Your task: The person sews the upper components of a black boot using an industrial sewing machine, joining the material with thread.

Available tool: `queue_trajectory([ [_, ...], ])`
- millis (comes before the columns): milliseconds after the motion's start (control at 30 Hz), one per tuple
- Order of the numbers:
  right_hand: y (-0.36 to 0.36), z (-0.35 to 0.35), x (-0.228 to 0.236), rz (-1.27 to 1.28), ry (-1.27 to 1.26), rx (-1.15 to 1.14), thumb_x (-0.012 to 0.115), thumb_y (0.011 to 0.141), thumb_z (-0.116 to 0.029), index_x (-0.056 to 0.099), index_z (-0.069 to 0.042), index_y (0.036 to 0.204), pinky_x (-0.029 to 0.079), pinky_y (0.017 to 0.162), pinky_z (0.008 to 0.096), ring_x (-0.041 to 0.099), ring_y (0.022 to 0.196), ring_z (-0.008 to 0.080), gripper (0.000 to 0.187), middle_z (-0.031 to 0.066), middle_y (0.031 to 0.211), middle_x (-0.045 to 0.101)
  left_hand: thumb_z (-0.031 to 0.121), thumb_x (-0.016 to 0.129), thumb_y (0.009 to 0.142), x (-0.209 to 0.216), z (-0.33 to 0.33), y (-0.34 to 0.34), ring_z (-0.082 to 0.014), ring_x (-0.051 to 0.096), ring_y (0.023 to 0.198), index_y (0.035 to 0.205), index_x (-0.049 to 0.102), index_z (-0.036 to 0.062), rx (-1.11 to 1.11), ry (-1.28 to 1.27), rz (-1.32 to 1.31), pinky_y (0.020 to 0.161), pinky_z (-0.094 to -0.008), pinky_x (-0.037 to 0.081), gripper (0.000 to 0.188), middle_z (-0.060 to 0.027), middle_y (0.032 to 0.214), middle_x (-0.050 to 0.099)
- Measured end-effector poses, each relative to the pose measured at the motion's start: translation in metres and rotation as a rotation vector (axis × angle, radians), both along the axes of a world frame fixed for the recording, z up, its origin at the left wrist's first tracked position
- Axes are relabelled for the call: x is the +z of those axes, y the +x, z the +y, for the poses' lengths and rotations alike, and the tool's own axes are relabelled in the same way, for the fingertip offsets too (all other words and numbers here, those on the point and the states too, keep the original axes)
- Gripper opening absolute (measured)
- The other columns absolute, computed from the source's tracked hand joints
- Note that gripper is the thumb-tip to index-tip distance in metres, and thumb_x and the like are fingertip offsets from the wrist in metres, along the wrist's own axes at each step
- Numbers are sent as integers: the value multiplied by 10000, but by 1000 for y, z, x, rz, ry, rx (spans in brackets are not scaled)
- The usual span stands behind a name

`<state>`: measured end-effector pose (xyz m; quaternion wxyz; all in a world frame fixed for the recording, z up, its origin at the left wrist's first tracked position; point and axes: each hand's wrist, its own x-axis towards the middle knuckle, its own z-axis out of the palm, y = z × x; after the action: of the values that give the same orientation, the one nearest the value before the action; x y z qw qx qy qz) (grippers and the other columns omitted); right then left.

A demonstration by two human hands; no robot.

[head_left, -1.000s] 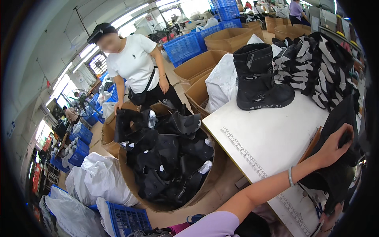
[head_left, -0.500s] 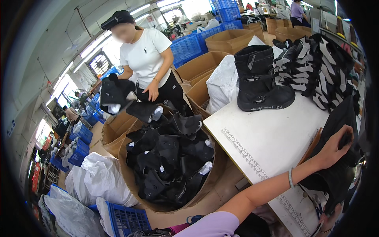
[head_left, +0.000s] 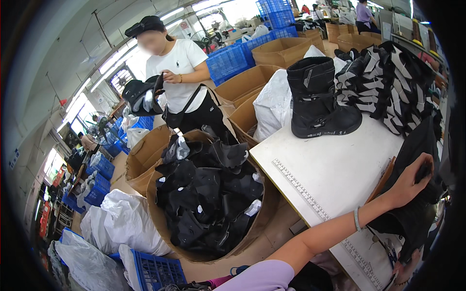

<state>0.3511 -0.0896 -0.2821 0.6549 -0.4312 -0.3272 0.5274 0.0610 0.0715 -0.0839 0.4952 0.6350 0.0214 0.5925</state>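
Note:
My left hand (head_left: 411,180) reaches across the white table (head_left: 340,167), its fingers curled round a fold of a black boot upper (head_left: 412,218). The dark piece hangs down at the table's right end. Low at the right rim, part of my right hand (head_left: 407,267) shows beside the lower edge of that piece; its fingers are mostly hidden. A finished black boot (head_left: 315,99) stands upright on the table. Behind it to the right lies a heap of black and white shoe parts (head_left: 388,85).
A large cardboard box (head_left: 153,208) full of black pieces (head_left: 208,194) stands left of the table. Across it a co-worker (head_left: 179,68) holds black pieces. White plastic bags (head_left: 121,220) and a blue crate (head_left: 158,269) sit at lower left. A ruler strip (head_left: 301,189) runs along the table edge.
The co-worker has raised the black pieces higher and brought the other hand up to them. One piece with white now lies at the box's far side. My hands have hardly moved.

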Motion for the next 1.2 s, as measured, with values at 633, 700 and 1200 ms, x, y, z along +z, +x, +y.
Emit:
queue_trajectory([
  [633,16,-9,20,-79,-89,106,618,783,-337,432,-67,1177,413,676,433,490,813,156,512,103,959,527,-6,478,833,-2,2,-1,-115,421,873,1030,395,2,37,22,43,839,-228,341,213,-59,902,428],
  [700,17,-8,23,-87,-94,116,618,783,-337,431,-70,1179,413,692,437,489,829,152,512,101,967,525,-4,477,833,1,-1,-4,-115,420,875,1032,394,1,13,-4,46,842,-229,340,216,-58,903,427],
  [1200,4,-4,34,-112,-130,208,618,781,-332,429,-92,1199,408,813,467,479,950,130,518,80,1026,511,27,472,839,0,-1,-2,-118,428,873,1038,397,5,2,-7,63,847,-235,343,214,-54,902,437],
])
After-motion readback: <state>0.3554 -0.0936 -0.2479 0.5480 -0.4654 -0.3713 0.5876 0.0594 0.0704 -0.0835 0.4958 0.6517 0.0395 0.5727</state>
